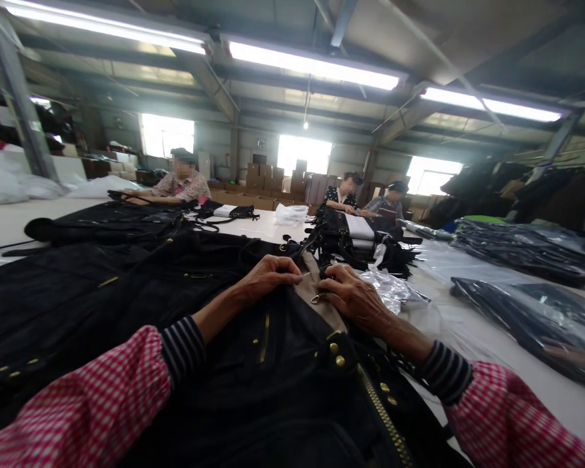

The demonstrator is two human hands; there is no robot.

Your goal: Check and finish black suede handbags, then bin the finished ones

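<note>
A black jacket (214,396) with gold zips and snap buttons lies spread in front of me. At its opening, beige lining (324,305) shows between my hands. My left hand (273,272), thumb and fingers pinched together, holds the jacket's edge on the left of that lining. On the opposite side, my right hand (353,296) has its fingers curled round the other black edge, close to a small gold ring (314,299). What lies under its fingertips is partly hidden. A thick gold zip (383,416) runs down the jacket's right front.
More black garments (112,221) lie to the left. Folded black garments with white bands (358,227) are stacked ahead, beside crumpled clear plastic (392,289). Bagged garments (531,247) pile up at the right. Several people work across the white table (268,224).
</note>
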